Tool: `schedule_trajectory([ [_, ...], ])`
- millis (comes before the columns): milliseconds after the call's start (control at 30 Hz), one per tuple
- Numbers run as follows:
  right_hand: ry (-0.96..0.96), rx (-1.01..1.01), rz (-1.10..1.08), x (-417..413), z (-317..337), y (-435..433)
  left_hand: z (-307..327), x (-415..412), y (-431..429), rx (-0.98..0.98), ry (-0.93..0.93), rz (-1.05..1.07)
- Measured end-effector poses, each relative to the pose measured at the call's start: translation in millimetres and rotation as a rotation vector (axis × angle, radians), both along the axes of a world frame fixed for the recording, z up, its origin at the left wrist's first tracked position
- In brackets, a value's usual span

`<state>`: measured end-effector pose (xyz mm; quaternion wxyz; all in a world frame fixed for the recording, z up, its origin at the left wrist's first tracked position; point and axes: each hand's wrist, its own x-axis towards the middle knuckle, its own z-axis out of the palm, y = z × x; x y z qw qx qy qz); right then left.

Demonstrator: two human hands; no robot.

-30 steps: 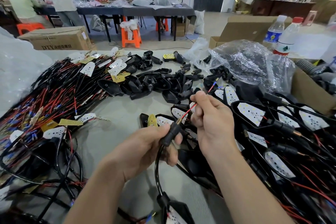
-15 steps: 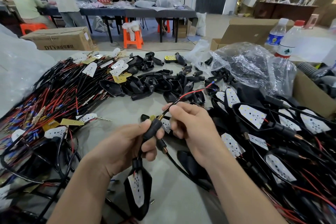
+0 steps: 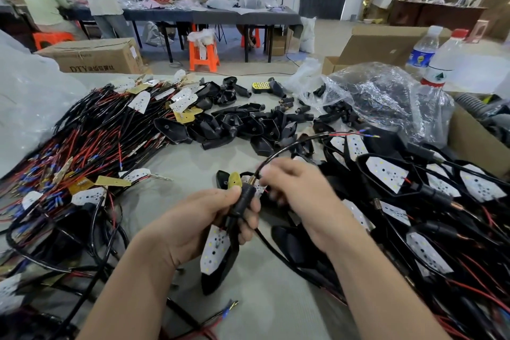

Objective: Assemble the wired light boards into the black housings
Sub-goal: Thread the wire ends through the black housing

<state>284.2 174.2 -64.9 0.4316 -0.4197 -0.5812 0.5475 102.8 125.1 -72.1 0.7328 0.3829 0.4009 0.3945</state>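
The left hand is gripping the round stem of a black housing above the table, fingers curling round it. The housing is hanging point-down below the fist, with a white light board – arrow-shaped, dotted with small LEDs – sitting in its open face. From the stem's brass tip a black cable is arching up and right, ending in red and blue-tipped wires. The right hand is pinching this cable just beside the tip.

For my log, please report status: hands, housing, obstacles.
Left hand grips housing by stem. Right hand pinches cable above it. Light board in housing. Nothing blocks.
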Motion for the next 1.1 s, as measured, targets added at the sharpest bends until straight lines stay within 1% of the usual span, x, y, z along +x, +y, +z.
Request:
schedule_trajectory([
  [33,0.006,-0.025,0.104,-5,-2,-5,-1,0,1,0.000,-0.010,0.005],
  [67,0.052,-0.050,0.154,-9,-3,-9,-2,1,3,-0.001,-0.021,0.006],
  [100,0.088,-0.049,0.142,-11,-3,-9,-3,1,4,-0.003,-0.037,0.013],
  [200,0.118,0.064,-0.054,-10,0,-3,-7,-3,7,-0.017,-0.101,0.039],
  [233,0.156,0.087,-0.100,-7,2,0,-8,-7,6,-0.003,-0.083,0.030],
  [300,0.260,0.100,-0.164,-1,4,3,-8,-13,6,0.047,0.016,0.012],
  [367,0.313,0.115,-0.199,2,5,5,-9,-15,8,0.066,0.085,0.072],
  [433,0.316,0.114,-0.186,2,4,5,-11,-14,10,0.088,0.112,0.146],
  [567,0.278,0.057,-0.142,1,0,5,-15,-10,14,0.137,0.194,0.229],
  [700,0.262,0.001,-0.097,1,-3,4,-14,-11,18,0.125,0.234,0.363],
  [833,0.276,-0.034,-0.099,-6,-7,2,-9,-10,16,0.208,0.410,0.362],
  [867,0.275,-0.040,-0.107,-7,-7,3,-9,-9,15,0.228,0.430,0.355],
  [1000,0.231,-0.039,-0.128,-5,-9,4,-10,-6,14,0.258,0.381,0.370],
  [1100,0.186,-0.030,-0.130,-4,-10,5,-13,-3,16,0.252,0.343,0.458],
])
